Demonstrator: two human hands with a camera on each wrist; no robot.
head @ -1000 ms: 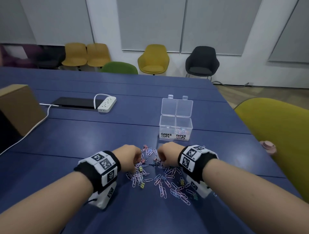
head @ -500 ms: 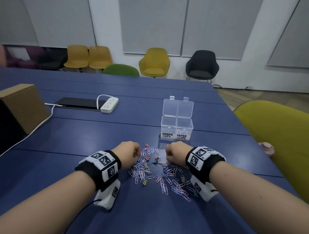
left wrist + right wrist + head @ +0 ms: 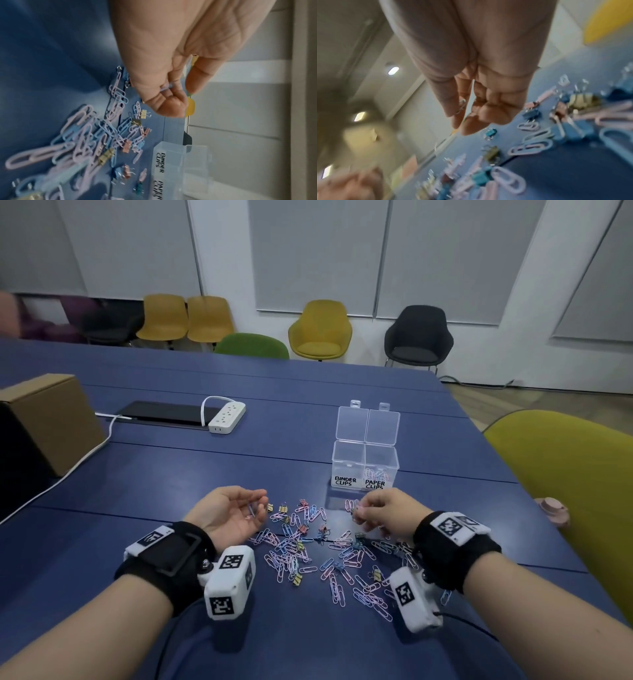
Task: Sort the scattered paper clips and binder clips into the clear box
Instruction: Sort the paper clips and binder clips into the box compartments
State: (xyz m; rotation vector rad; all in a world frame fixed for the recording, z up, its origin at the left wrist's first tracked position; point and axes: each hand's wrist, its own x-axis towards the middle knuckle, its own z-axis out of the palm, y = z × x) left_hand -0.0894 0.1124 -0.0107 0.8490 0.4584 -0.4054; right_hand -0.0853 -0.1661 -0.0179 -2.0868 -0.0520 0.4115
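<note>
My left hand (image 3: pixel 228 513) lies palm-up, its fingers (image 3: pixel 169 93) curled loosely round a lilac paper clip (image 3: pixel 167 88); my right hand (image 3: pixel 385 513) has its fingers (image 3: pixel 453 106) drawn together, pinching what looks like a pale paper clip (image 3: pixel 462 106), though blur keeps me from being sure. Just under and between both hands, the scattered clips (image 3: pixel 325 553) cover the blue table (image 3: pixel 171 470): pastel pink and blue wire paper clips, with small yellow, pink and teal binder clips mixed in. Beyond the right hand stands the clear box (image 3: pixel 365 463), lids up; the compartment labelled for paper clips holds a small bunch, the one for binder clips looks empty. I judge the sort barely begun.
</note>
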